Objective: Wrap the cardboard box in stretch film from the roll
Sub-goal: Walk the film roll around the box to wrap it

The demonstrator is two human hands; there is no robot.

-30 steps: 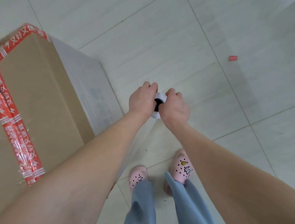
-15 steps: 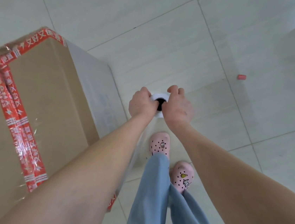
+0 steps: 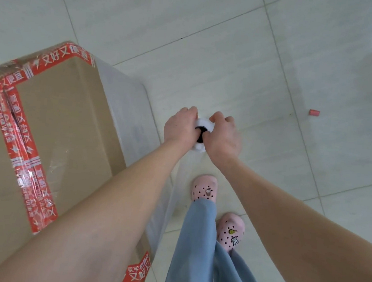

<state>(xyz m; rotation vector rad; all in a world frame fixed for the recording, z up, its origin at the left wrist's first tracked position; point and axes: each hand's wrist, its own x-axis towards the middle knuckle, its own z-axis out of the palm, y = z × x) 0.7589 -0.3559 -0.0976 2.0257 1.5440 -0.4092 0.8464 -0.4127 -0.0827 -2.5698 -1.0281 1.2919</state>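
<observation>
While both bare arms reach forward from the bottom of the frame, the left hand (image 3: 178, 126) and the right hand (image 3: 223, 137) meet at the centre, each with its grip closed around the end of a white roll of stretch film (image 3: 203, 125). The roll is seen end-on, so its dark hollow core shows between the two hands. A sheet of clear stretch film (image 3: 169, 197) runs down from the roll toward the lower left, reaching the near side of the box.

A large cardboard box (image 3: 67, 115) fills the left side of the frame, standing on a pale tiled floor (image 3: 193, 25). Red tape (image 3: 24, 145) with white characters crosses its top and edges. Its right-hand face looks cloudy under film.

Below the hands, blue trousers (image 3: 196, 246) and two pink clogs (image 3: 204, 189) stand on the floor. A small red scrap (image 3: 314, 112) lies at the right, well apart.
</observation>
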